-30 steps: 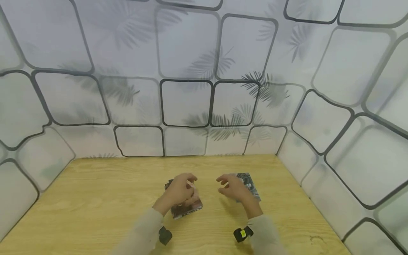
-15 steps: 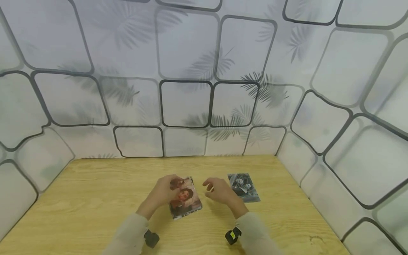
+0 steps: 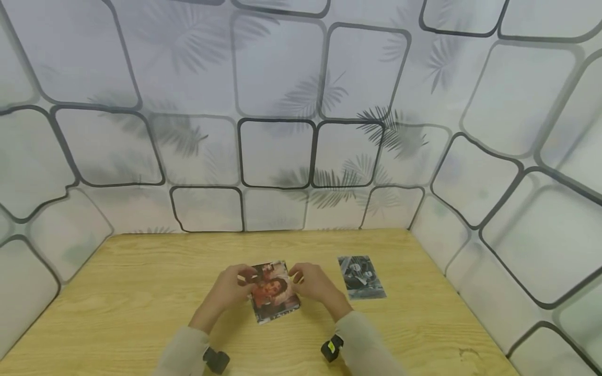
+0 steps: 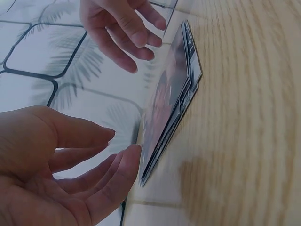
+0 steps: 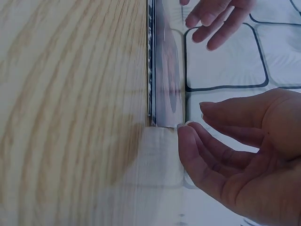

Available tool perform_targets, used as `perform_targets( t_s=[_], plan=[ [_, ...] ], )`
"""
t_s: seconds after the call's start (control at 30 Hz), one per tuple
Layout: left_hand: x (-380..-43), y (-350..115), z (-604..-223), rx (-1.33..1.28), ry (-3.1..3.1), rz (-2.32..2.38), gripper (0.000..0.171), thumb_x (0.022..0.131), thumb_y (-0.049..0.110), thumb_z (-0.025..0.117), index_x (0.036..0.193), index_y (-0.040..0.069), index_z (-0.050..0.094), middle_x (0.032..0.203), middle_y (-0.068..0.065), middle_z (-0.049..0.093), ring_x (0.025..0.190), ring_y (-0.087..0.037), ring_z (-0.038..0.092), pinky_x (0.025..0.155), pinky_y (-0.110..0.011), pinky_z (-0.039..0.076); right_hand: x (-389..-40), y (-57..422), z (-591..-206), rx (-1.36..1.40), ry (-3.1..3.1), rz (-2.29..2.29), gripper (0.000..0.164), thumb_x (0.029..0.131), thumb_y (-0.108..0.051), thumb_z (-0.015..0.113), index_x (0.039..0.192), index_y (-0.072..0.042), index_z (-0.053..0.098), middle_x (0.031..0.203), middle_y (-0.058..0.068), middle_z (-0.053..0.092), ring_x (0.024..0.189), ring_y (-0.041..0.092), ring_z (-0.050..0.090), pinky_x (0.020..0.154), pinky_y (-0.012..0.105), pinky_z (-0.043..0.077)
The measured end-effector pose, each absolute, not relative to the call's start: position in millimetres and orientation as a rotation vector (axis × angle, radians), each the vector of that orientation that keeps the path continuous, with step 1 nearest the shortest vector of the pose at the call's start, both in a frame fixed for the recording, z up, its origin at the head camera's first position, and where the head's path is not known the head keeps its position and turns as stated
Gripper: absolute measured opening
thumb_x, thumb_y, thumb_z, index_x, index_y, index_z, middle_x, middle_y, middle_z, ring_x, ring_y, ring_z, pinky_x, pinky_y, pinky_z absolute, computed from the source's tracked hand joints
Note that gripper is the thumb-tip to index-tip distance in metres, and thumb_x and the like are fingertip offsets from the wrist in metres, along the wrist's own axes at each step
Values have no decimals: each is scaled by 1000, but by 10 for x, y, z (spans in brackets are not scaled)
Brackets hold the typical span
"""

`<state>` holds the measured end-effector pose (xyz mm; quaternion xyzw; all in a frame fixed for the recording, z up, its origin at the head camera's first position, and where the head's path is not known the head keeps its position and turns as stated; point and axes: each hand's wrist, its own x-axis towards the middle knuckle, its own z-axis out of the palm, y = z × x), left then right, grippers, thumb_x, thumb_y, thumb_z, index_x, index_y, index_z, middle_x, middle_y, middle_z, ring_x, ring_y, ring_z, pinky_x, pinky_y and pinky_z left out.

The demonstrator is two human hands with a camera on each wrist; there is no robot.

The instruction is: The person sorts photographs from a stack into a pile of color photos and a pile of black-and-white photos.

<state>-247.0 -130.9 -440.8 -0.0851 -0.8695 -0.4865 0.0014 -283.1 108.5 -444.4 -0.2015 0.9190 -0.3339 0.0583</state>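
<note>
A small stack of picture cards [image 3: 273, 305] lies slightly askew on the wooden table, the top one showing a person in reddish tones. My left hand [image 3: 226, 288] hovers at its left edge with fingers loosely bent. At the right edge is my right hand [image 3: 314, 284], thumb and fingers apart. In the left wrist view the layered edges of the stack [image 4: 162, 108] are uneven, and a left fingertip is close to its near corner. In the right wrist view a fingertip is at or against the corner of the stack [image 5: 165, 75]; contact is unclear.
A single dark grey picture card [image 3: 362, 279] lies flat to the right of the right hand. The light wooden table [image 3: 155, 282] meets patterned white walls [image 3: 273, 151] at its back and right side. Each wrist wears a small black camera [image 3: 332, 349].
My left hand has moved left off the stack, uncovering the top card. My right hand has moved left from the single grey card to the stack's right edge.
</note>
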Motion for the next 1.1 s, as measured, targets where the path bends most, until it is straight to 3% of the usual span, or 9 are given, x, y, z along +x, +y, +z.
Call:
perform_targets(
  t_s=[0.3, 0.67, 0.9, 1.1],
  plan=[
    [-2439, -1323, -4451, -217, -2747, -1535, 26, 90, -3, 71, 116, -5, 68, 111, -20, 70, 96, -31, 72, 65, -33, 65, -2865, 995, -4450, -603, 2785, -1053, 24, 87, 4, 68, 111, 3, 72, 99, 18, 74, 91, 30, 71, 73, 39, 61],
    [-2447, -1316, -4519, -124, -2771, -1617, 31, 89, -7, 68, 120, -7, 66, 117, -22, 69, 103, -33, 70, 70, -33, 66, -2885, 924, -4462, -433, 2783, -1074, 24, 87, 7, 66, 109, 3, 73, 100, 18, 74, 91, 29, 71, 74, 38, 62],
    [-2469, -1337, -4533, -98, -2757, -1669, 35, 87, -7, 67, 122, -7, 66, 120, -23, 67, 103, -31, 69, 72, -34, 66, -2875, 881, -4436, -430, 2822, -1061, 26, 86, 9, 64, 109, 4, 72, 98, 19, 76, 90, 30, 72, 69, 35, 60],
    [-2483, -1352, -4515, -101, -2727, -1639, 38, 84, -7, 70, 122, -5, 66, 123, -26, 66, 109, -37, 70, 78, -39, 65, -2852, 850, -4400, -397, 2796, -1095, 28, 86, 10, 61, 112, 6, 71, 98, 21, 75, 88, 29, 72, 64, 32, 58]
  ],
)
